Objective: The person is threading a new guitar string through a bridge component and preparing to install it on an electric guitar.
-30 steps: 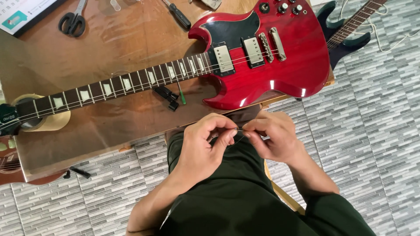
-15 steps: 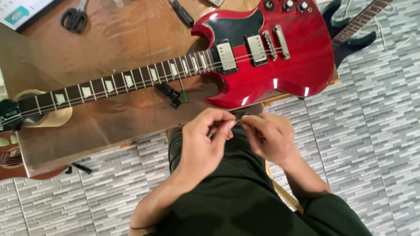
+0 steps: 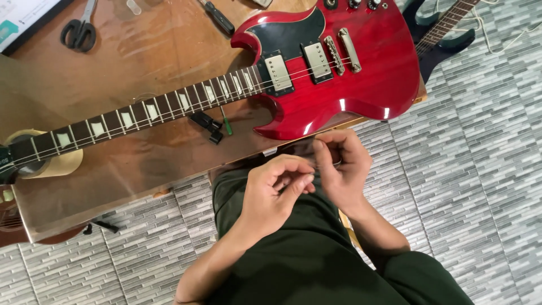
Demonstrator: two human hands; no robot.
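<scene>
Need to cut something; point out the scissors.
The black-handled scissors lie at the head view's upper left on the wooden table, beyond the red guitar's neck.

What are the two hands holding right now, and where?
The right hand pinches something thin between its fingertips; it is too small to identify. The left hand is curled beside it; any hold is hidden.

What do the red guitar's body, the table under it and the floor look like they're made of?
Red guitar body: probably wood under glossy red lacquer; bright highlights sit along its edge. Table: brown wood, seemingly under a clear shiny sheet, judging by wrinkles and glare. Floor: grey tile in narrow staggered strips, looks matte.
</scene>
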